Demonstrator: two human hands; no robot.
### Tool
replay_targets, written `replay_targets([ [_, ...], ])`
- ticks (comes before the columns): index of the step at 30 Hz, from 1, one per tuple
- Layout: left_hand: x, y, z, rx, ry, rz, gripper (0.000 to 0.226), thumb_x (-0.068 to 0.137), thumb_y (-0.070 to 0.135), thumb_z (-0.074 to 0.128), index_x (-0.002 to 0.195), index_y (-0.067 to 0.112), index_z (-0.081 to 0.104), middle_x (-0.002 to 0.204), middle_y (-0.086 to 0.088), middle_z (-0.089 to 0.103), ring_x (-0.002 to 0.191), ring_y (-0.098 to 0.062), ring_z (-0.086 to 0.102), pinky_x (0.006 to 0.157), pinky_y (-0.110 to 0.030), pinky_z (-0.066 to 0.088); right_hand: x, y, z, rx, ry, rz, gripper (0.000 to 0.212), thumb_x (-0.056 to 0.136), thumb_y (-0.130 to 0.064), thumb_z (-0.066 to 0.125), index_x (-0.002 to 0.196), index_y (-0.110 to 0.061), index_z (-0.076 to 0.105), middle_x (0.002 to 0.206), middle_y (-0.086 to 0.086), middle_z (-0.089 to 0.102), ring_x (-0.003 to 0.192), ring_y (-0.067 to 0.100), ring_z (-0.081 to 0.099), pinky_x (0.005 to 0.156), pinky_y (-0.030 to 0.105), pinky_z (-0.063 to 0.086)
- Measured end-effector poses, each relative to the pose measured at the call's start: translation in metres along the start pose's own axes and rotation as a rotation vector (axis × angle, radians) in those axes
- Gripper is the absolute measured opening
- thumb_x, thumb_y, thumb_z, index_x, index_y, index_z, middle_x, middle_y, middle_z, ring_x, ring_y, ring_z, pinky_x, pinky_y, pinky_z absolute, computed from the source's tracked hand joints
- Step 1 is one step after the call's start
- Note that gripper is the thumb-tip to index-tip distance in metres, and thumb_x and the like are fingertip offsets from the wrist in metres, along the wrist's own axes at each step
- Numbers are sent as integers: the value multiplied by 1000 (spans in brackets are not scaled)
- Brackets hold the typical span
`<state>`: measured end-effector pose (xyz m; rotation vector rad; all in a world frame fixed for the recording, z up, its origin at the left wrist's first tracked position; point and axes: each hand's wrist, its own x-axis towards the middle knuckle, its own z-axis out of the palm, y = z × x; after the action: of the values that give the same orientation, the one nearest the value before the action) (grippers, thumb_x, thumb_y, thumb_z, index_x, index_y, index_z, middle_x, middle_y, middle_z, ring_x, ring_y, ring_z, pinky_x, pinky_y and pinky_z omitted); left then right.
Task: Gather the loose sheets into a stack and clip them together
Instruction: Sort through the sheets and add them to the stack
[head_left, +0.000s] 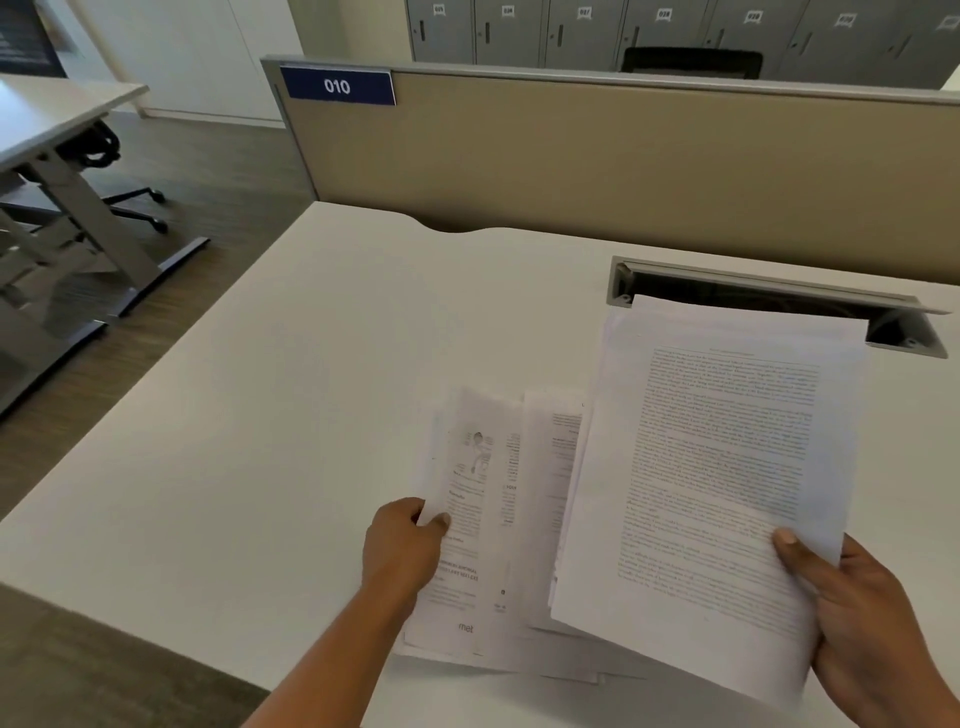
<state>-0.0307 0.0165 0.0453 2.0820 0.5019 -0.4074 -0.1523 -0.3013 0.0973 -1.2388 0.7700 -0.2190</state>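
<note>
1. Grey lockers and a beige partition panel stand behind a pale white desk.
2. Right hand has its grip closed on a thick bundle of white printed sheets, thumb on top at the lower right corner, bundle raised off the desk.
3. Left hand pinches the left edge of the fanned loose white pages lying on the desk just beside the bundle.
4. Behind the bundle, a grey cable slot sits open.

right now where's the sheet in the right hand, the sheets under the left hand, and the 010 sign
sheet in the right hand (722, 467), head view, middle of its printed text
sheets under the left hand (467, 493), head view, on the page with the small figure
010 sign (337, 86), head view, on the white digits
</note>
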Motion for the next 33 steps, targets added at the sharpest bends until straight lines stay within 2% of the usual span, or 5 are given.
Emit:
replay_targets([
  [4,-7,4,1,-171,-29,33,19,87,18,77,80,4,67,81,-6,79,72,-24,77,65,-42,65,-2,3,1,-12,-10,-8,18,93,-4,57,98,-14,71,86,-4,80,70,12,75,57,27,61],
  [8,-13,9,0,-255,-32,114,28,98,26,62,81,5,69,81,-11,78,75,-30,75,62,-33,59,-4,2,2,-12,-13,-12,18,92,-5,58,101,-14,71,90,-2,80,72,14,76,66,32,62],
  [15,-11,9,-15,-25,67,328,15,100,26,56,96,24,71,87,9,76,78,-10,73,67,-26,57,-3,1,5,-23,7,-19,17,92,-3,58,98,-13,70,80,-5,79,66,12,75,55,24,60],
  [25,6,-12,-4,60,-53,147,17,93,25,68,110,23,68,102,9,76,87,-12,74,70,-27,59,1,6,6,-31,-5,-10,17,92,-5,60,100,-14,71,84,-5,80,68,12,75,55,24,60],
  [33,5,6,-33,-16,90,280,12,97,23,63,93,31,71,80,7,76,70,-12,74,61,-30,59,5,2,5,-43,6,-22,16,92,-4,59,100,-13,70,82,-6,79,66,11,75,55,24,60],
])
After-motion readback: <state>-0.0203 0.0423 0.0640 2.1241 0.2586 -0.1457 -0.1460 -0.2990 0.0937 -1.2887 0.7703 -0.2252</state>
